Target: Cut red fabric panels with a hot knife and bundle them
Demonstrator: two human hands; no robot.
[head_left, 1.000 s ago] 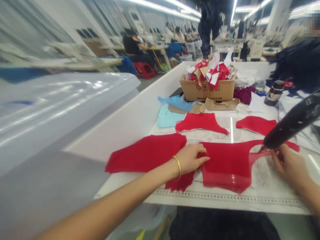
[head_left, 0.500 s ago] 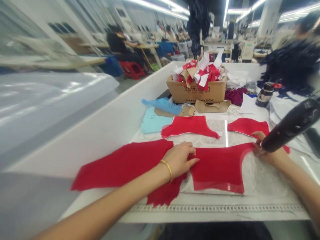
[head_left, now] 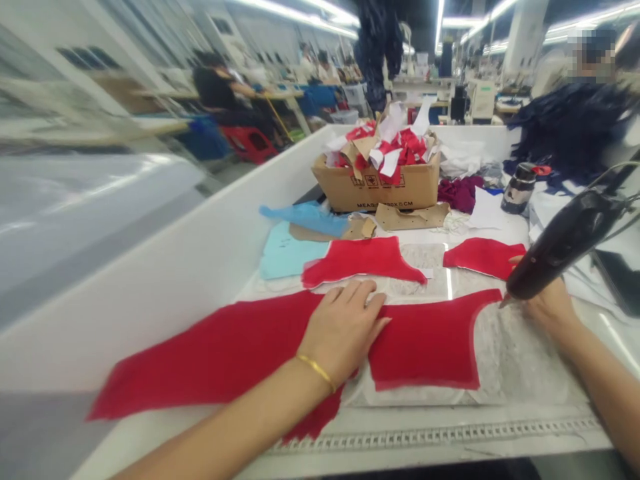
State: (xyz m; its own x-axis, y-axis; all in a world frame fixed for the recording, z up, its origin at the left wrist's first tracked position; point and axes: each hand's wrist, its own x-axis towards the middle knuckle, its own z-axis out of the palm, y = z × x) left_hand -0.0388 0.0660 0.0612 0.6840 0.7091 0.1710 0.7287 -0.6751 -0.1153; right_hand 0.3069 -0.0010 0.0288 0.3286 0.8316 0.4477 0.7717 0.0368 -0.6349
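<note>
We find the left hand [head_left: 343,330] palm down where two red fabric panels meet, its fingers [head_left: 357,293] moderately spread and holding nothing in a grip. A gold bangle [head_left: 315,372] circles the left wrist. The left red panel [head_left: 200,360] extends leftward from under the palm; the right red panel [head_left: 425,347], with a curved cut edge, extends rightward. Together they lie with their long axis across the table [head_left: 435,437], the right panel on a pale lace sheet [head_left: 520,360].

The left hand is the nearer, touching both panels. The right hand [head_left: 547,310] lies just beside the right panel's upper corner, its fingers hidden under a black corded blower [head_left: 563,247]; we cannot tell their state, nor whether the blower is held. Beyond lie a red fabric piece [head_left: 357,261], a second red piece [head_left: 483,259], and a cardboard box [head_left: 375,190] of red and white scraps.
</note>
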